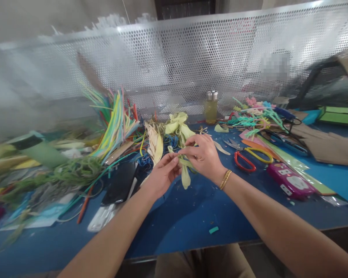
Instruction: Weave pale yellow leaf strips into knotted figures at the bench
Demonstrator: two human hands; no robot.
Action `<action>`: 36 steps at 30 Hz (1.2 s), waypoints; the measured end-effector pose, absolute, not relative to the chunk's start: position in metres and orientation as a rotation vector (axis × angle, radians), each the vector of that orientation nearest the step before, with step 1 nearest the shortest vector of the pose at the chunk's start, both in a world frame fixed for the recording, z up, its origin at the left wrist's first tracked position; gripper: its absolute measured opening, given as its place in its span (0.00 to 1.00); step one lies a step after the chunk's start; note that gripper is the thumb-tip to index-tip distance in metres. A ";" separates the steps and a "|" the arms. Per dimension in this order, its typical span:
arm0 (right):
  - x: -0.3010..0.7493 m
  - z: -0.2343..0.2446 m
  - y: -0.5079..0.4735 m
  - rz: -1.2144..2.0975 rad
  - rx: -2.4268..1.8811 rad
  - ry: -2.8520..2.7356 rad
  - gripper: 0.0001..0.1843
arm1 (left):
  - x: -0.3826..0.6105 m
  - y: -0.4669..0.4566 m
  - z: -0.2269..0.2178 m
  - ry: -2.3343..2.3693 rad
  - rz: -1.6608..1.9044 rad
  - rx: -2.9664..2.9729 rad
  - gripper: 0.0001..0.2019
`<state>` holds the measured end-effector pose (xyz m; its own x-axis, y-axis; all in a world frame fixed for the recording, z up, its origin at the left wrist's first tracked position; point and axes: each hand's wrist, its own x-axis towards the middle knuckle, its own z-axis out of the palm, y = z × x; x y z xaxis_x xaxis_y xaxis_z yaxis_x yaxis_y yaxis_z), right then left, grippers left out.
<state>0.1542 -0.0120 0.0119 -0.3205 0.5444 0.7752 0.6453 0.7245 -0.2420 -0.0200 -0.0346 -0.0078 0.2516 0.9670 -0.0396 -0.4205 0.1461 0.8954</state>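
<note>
Both my hands meet over the middle of the blue table (176, 216). My left hand (162, 173) pinches the end of a pale yellow-green paper strip piece (186, 175). My right hand (203, 154), with a gold bracelet on the wrist, closes its fingers on the same piece from the right. One strip end hangs down below my fingers. Just behind lies a pile of similar yellow-green petals and dried husk-like strips (174, 129).
A bundle of coloured strips (116, 123) and green shreds lie left, a black phone (120, 183) beside my left arm. Red and yellow scissors (249, 158), a pink case (291, 179), a small glass bottle (211, 106) and brown paper (327, 146) sit right. A perforated metal screen (191, 58) backs the table.
</note>
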 end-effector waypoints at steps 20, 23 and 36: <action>0.144 0.004 -0.014 0.366 -0.912 -1.976 0.08 | -0.022 -0.027 -0.009 0.774 1.404 0.992 0.14; 0.143 0.001 -0.011 0.397 -0.864 -1.980 0.03 | -0.024 -0.026 -0.009 0.785 1.385 1.037 0.15; 0.138 -0.007 -0.008 0.516 -0.928 -1.787 0.01 | -0.026 -0.023 -0.014 0.847 1.451 1.093 0.17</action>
<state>0.1383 -0.0077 -0.0072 -0.1897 0.7875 0.5864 0.3533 0.6120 -0.7076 -0.0263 -0.0226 -0.0140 0.0023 0.9842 0.1769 -0.3295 -0.1662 0.9294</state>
